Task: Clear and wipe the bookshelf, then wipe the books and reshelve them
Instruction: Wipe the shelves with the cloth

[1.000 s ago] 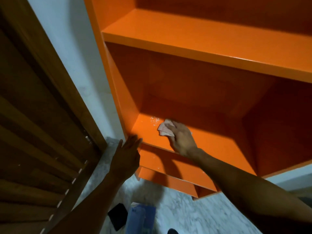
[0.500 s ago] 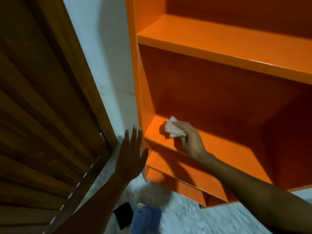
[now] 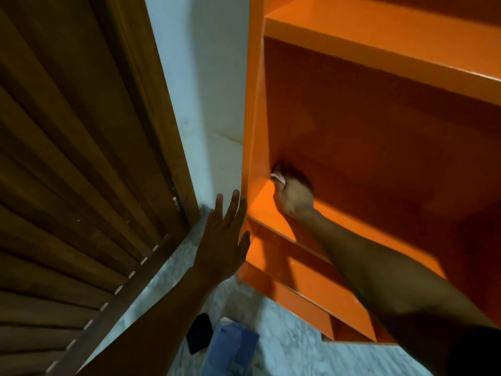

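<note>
The right hand is gripping a bunched pale cloth, pressing it into the far left corner of the orange bookshelf's middle shelf; the wad is too crumpled to show any long axis. The left hand is resting flat, fingers straight and pointing away, against the shelf's left side panel, holding nothing. Near it on the marble floor are lying a blue object and a black one.

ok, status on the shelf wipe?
Right hand grips cloth in shelf's back-left corner. Left hand open by bookshelf side panel. No books on visible shelves; nothing in the way.
</note>
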